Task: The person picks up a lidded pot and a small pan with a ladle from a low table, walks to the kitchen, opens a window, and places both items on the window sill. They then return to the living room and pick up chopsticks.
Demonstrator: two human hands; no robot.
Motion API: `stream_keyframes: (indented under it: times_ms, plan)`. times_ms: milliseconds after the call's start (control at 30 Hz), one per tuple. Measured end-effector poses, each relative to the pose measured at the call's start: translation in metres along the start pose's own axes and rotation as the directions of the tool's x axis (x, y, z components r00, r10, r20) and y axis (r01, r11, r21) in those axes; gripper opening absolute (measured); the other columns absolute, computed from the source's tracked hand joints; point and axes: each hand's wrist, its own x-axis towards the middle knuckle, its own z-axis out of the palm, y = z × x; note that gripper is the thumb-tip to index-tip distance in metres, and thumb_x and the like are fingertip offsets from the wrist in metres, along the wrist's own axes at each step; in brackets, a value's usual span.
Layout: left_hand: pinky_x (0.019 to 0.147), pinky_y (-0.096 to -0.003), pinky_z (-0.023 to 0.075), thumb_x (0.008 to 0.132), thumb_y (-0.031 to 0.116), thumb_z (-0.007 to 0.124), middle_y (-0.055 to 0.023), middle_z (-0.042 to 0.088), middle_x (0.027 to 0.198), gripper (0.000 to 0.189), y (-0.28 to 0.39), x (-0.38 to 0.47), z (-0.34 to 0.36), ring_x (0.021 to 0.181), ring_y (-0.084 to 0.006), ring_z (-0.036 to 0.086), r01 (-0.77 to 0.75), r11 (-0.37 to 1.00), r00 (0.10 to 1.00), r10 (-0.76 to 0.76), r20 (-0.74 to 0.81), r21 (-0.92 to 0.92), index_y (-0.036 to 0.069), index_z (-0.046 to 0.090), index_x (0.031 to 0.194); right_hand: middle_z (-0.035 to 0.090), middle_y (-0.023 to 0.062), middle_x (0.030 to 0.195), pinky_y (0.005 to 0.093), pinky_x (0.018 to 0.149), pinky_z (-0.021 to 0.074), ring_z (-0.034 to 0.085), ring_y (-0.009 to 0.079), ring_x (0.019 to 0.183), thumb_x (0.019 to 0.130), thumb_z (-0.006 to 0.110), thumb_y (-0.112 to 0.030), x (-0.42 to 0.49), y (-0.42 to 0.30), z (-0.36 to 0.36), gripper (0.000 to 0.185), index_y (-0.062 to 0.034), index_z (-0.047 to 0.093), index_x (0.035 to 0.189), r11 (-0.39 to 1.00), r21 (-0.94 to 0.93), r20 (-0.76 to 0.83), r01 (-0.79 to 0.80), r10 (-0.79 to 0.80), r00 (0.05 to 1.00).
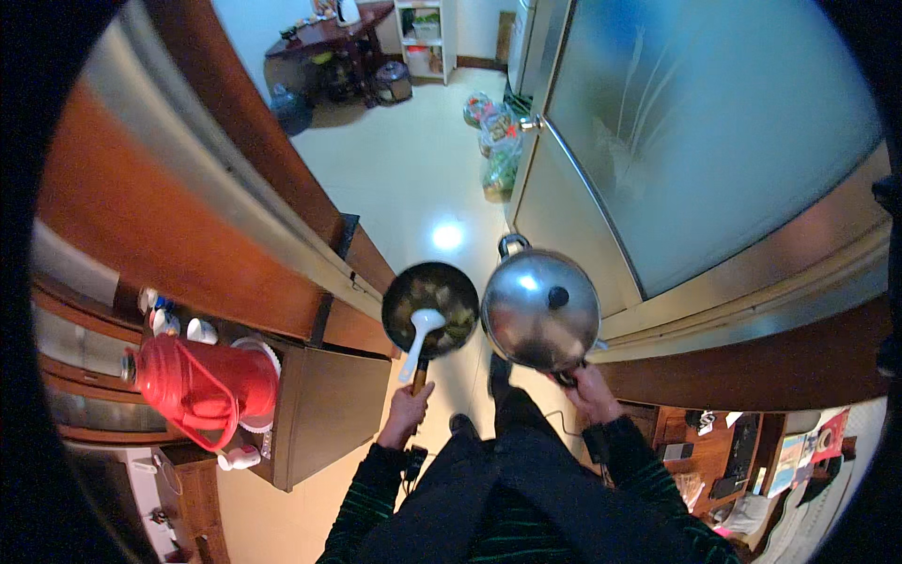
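My left hand (pixel 407 414) grips the wooden handle of a dark frying pan (pixel 394 303). Pieces of food (pixel 456 323) lie in the pan; what they are is too blurred to tell. A white ladle (pixel 427 321) rests in it, its handle slanting over the rim towards me. My right hand (pixel 590 396) is closed on a dark handle of a metal pot whose domed lid (pixel 537 310) is on, with a black knob (pixel 558 297). The pot's other handle (pixel 513 244) points away from me. Pan and pot hang side by side above the floor.
Beyond the doorway, filled plastic bags (pixel 502 158) line the floor by a frosted-glass door (pixel 676 141). At the far end are a dark table (pixel 331 34) and a white shelf (pixel 423 42). A red thermos flask (pixel 204 384) stands on a cabinet (pixel 331 409) to my left.
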Motion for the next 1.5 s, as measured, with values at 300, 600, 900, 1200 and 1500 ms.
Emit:
stream_keyframes:
  times_ms: [300,600,900,1200,1500]
  plan:
    - [0.034,-0.0277,0.0301,0.088,0.035,0.066,0.0029,0.043,0.052,0.031,0.133,0.115,0.009,0.037,-0.01,0.04,0.048,0.989,0.994,-0.062,-0.092,-0.141,0.009,0.051,0.085,0.062,0.0158,0.115,0.032,0.084,0.0566,0.065,0.0237,0.1,0.087,0.058,0.001,0.176,-0.109,0.046,0.036,0.0027,0.051,0.123,0.992,0.009,-0.064,-0.128,0.129,0.99]
    - [0.032,-0.0299,0.0301,0.087,0.036,0.067,0.0021,0.043,0.05,0.034,0.231,0.233,0.008,0.035,-0.0113,0.039,0.01,0.982,0.986,-0.041,-0.161,-0.189,0.01,0.048,0.075,0.064,0.0152,0.108,0.0315,0.082,0.0559,0.066,0.0233,0.094,0.089,0.057,-0.004,0.347,-0.175,0.072,0.028,0.0041,0.054,0.116,0.986,-0.072,-0.052,-0.153,0.15,0.987]
    - [0.036,-0.0287,0.0342,0.085,0.04,0.069,-0.0001,0.049,0.053,0.038,0.32,0.359,-0.027,0.039,-0.0112,0.044,0.015,0.967,0.986,-0.057,-0.156,-0.254,0.005,0.054,0.078,0.065,0.0136,0.105,0.0312,0.08,0.056,0.067,0.0216,0.09,0.088,0.058,-0.004,0.481,-0.228,0.123,0.027,0.0032,0.055,0.114,0.993,-0.008,-0.065,-0.118,0.117,0.991]
    - [0.037,-0.0279,0.0324,0.087,0.033,0.068,0.0016,0.048,0.055,0.033,0.453,0.427,-0.084,0.04,-0.0096,0.042,0.033,0.984,0.97,-0.074,-0.232,-0.177,0.004,0.055,0.079,0.065,0.012,0.102,0.0272,0.07,0.0568,0.067,0.0186,0.087,0.086,0.06,-0.003,0.613,-0.264,0.156,0.025,0.002,0.056,0.111,0.988,-0.031,-0.14,-0.154,0.148,0.979]
    - [0.036,-0.0273,0.0321,0.09,0.033,0.064,0.0022,0.045,0.053,0.031,0.535,0.524,-0.136,0.038,-0.01,0.04,0.021,0.972,0.972,-0.074,-0.221,-0.233,0.009,0.051,0.077,0.065,0.0128,0.104,0.0323,0.08,0.0549,0.066,0.0224,0.091,0.085,0.057,0.001,0.733,-0.305,0.188,0.027,0.0039,0.054,0.112,0.995,-0.001,-0.151,-0.101,0.1,0.983]
